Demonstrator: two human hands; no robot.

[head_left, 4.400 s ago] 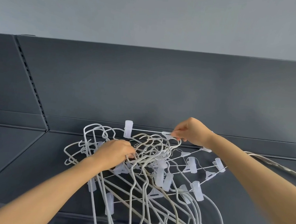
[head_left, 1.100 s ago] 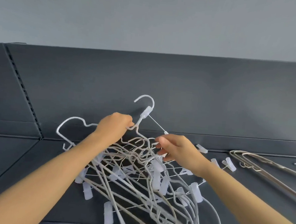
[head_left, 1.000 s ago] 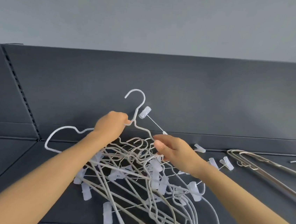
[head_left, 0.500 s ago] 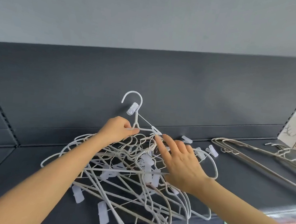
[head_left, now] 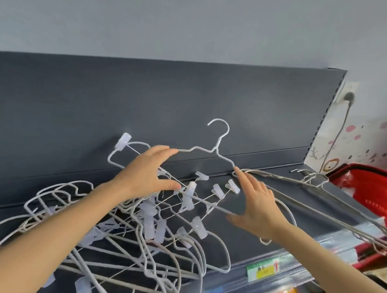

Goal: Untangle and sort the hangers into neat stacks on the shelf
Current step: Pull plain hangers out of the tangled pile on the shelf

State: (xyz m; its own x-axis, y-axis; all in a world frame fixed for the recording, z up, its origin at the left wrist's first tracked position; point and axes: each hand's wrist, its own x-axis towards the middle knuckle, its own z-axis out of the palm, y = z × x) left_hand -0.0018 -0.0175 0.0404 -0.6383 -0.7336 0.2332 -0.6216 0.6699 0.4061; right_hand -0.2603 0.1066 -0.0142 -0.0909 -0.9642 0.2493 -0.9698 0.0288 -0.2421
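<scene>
1. Raised above the tangle (head_left: 149, 227): 1 white clip hanger (head_left: 217, 144), hook up, against the shelf's back panel (head_left: 72, 109).
2. Spanned at each shoulder by left hand (head_left: 145, 173) and right hand (head_left: 256, 206), fingers straight and spread; no neck pinch as 0.5 s ago.
3. Swung right since then, toward the sorted stack (head_left: 313, 177).
4. Probably nearly free; low clips may snag.

Your left forearm (head_left: 59, 235) hides the middle of the tangled pile (head_left: 149, 225), and the lower hangers of the pile run out past the bottom edge. The right edge cuts the beige hangers (head_left: 313, 177) and the red basket (head_left: 374, 189). The shelf label (head_left: 261, 270) is too blurred to read.
</scene>
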